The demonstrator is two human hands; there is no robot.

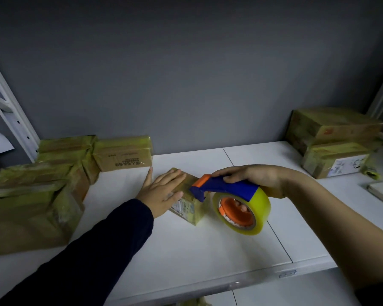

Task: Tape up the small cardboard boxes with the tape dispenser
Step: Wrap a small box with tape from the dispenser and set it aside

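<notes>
On the white shelf [186, 250] in front of you, your left hand [161, 193] lies flat with straight fingers, pressing on top of the small cardboard box [186, 208]. Your right hand [254, 177] is curled round the blue handle of the tape dispenser [228, 187]. Its orange-tipped nose touches the box's top, and the yellow tape roll [262, 206] hangs just beside the box. Farther back, taped boxes sit in a left stack [31, 206] and a right stack [332, 138], before the grey wall [186, 74].
</notes>
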